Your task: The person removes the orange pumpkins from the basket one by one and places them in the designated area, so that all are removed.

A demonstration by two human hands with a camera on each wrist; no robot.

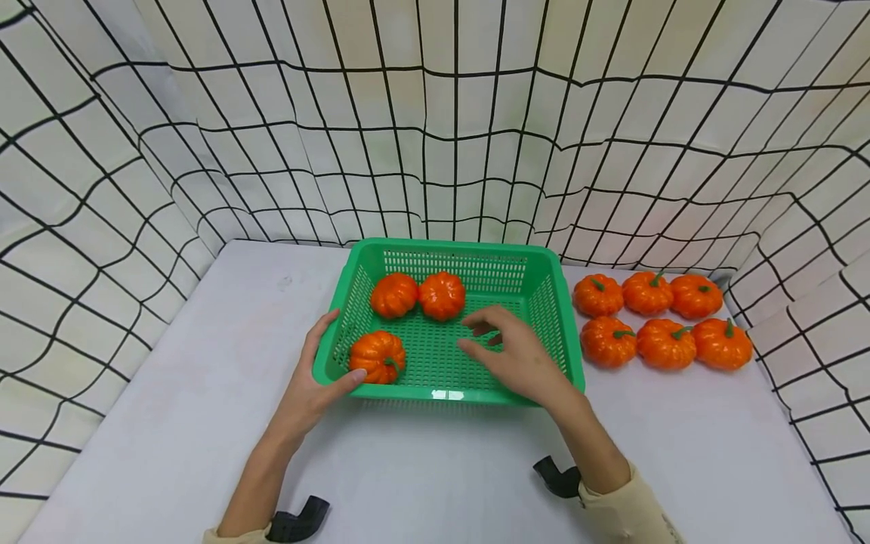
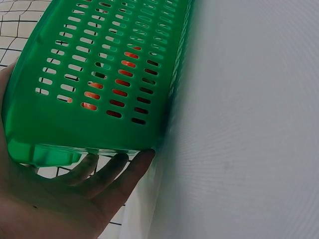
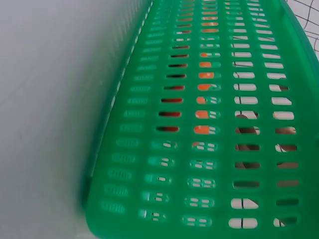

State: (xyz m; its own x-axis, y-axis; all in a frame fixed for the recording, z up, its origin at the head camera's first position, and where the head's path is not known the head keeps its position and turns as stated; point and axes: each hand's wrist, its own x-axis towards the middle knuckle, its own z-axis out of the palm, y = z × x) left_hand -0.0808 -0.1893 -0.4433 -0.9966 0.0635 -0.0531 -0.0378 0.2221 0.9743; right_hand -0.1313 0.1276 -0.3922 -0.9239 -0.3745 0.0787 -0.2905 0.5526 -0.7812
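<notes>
Head view shows a green basket [image 1: 544, 302] sitting on the white counter [image 1: 204, 393], toward the back middle. Inside it lie three orange pumpkins: two touching side by side near the back wall [image 1: 394, 295] [image 1: 442, 295], and one at the front left corner [image 1: 377, 356].

The left hand [image 1: 313, 385] grips the basket's front left corner, thumb hooked over the rim just beside the corner pumpkin, fingers running along the outside of the left wall. Left wrist view confirms this: the fingers [image 2: 119, 172] curl under the rim [image 2: 50, 154] of the slotted green wall, with orange showing through the slots.

The right hand [image 1: 519, 355] hovers over the right half of the basket, above its floor, with the fingers loosely bent and spread and nothing between them. It touches no pumpkin. Right wrist view looks along the basket's slotted outer wall [image 3: 209, 149], with orange showing through some slots.

Six more pumpkins [image 1: 662, 321] lie on the counter just to the right of the basket, in two rows of three, each with a green stem. A white cloth with a black grid [image 1: 435, 113] hangs behind and to both sides of the counter.
</notes>
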